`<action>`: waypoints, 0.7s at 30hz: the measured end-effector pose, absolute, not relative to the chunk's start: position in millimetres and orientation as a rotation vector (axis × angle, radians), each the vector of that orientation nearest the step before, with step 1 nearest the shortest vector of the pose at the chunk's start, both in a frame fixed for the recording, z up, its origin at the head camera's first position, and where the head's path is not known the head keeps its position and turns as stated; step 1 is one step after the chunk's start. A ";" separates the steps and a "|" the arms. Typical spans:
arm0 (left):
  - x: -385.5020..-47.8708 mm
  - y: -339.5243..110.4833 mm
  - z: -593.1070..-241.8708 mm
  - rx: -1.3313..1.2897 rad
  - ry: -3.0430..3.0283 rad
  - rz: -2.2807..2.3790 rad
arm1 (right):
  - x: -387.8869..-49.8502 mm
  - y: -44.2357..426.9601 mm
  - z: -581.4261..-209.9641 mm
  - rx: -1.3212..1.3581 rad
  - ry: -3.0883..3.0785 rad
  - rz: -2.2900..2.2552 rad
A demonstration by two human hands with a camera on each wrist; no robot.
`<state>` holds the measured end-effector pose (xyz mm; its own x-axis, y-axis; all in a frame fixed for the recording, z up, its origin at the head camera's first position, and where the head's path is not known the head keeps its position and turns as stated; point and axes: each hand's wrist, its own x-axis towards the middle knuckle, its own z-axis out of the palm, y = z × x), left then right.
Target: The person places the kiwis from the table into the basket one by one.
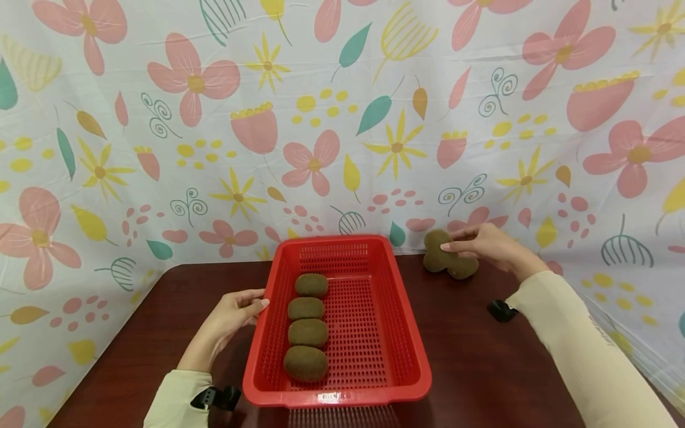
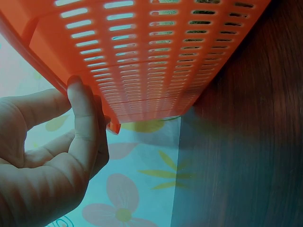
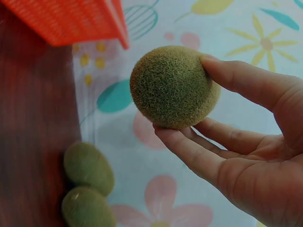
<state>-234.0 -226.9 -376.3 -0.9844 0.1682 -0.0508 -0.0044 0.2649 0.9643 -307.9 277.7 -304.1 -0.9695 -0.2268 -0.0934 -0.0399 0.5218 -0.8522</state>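
Note:
A red plastic basket (image 1: 396, 315) with slotted walls stands on the table. Several brown kiwis (image 1: 307, 333) lie in one column along its left side. My left hand (image 1: 232, 315) grips the basket's left rim between thumb and fingers; the left wrist view shows the rim and slotted outer wall (image 2: 137, 61) up close. Right of the basket, my right hand (image 1: 489, 245) pinches a kiwi (image 3: 173, 87) between thumb and fingertips, raised off the tabletop. Two more kiwis (image 3: 87, 168) rest side by side on the table just below it, partly covered by the held kiwi in the head view.
The dark reddish-brown wooden table (image 1: 471, 356) extends on both sides of the basket. A white cloth (image 1: 342, 119) with a flower and leaf print hangs directly behind the table's back edge. Black wrist straps (image 1: 216, 398) are on both sleeves.

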 end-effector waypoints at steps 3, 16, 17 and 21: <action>-234.4 -227.2 -376.9 0.154 2.377 1.817 | -311.4 266.4 -296.0 -0.248 2.571 -1.425; -235.2 -227.4 -376.9 0.152 2.365 1.822 | -327.3 208.8 -273.3 -0.328 2.557 -1.400; -235.3 -227.5 -377.1 0.151 2.362 1.824 | -328.6 203.4 -272.5 -0.337 2.547 -1.410; -235.5 -227.5 -377.6 0.154 2.362 1.830 | -335.0 183.0 -271.4 -0.391 2.508 -1.445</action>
<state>-235.5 -227.5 -377.6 -0.9836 0.1720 -0.0549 -0.0103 0.2504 0.9681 -335.0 183.0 -271.4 -0.9403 -0.3355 -0.0575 -0.1186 0.4812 -0.8685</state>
